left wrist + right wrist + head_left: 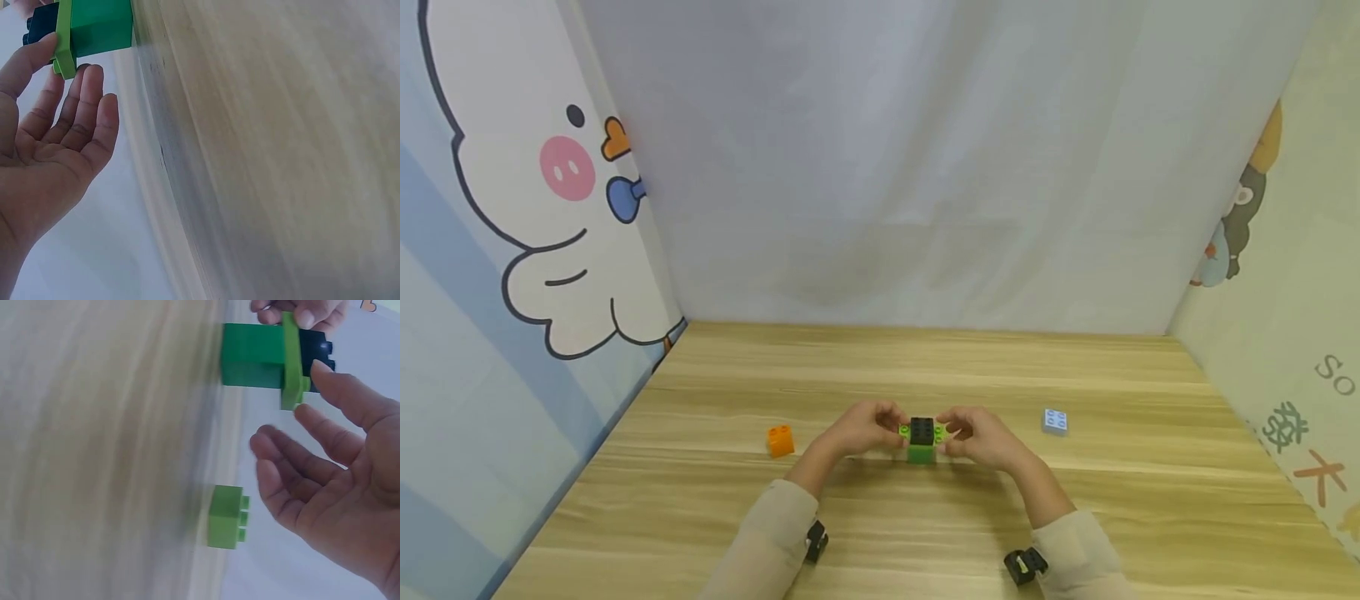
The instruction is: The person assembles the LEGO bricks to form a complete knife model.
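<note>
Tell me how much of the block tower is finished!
Stacked already: a black block on a lime piece on a green block. In hand: the left hand pinches one end of the lime piece; the right hand is at the other. Maybe to add: the orange block and rightmost block, both lying apart.

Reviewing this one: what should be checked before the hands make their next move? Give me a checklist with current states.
1. Hands at opposite ends of the plate: ok; left hand at its left end, right hand at its right.
2. Green block under the plate: ok.
3. Black block on top, between the plate's ends: ok.
4. Black block pressed fully home: cannot tell.
5. Firm grip by both hands: cannot tell.
6. All blocks joined: not ok; orange block and blue block lie apart.
</note>
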`<move>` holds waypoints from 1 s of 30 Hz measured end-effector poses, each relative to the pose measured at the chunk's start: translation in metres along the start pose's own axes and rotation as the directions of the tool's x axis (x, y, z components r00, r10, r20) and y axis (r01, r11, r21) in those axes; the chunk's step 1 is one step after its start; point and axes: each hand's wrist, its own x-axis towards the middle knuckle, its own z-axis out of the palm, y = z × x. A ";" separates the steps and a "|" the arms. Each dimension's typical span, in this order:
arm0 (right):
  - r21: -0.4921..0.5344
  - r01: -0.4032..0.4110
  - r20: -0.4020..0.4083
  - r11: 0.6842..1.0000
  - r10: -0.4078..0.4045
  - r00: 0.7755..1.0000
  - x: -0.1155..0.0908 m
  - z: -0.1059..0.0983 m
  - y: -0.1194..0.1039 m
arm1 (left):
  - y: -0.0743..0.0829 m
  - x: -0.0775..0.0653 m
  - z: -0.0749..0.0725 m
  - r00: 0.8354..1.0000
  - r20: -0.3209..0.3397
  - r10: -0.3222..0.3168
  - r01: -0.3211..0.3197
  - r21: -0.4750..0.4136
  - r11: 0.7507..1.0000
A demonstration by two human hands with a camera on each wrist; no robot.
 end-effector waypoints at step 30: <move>-0.053 0.031 -0.037 0.998 -0.033 0.999 -0.030 -0.027 0.008 | -0.001 -0.001 0.001 1.000 -0.014 0.011 -0.011 0.007 1.000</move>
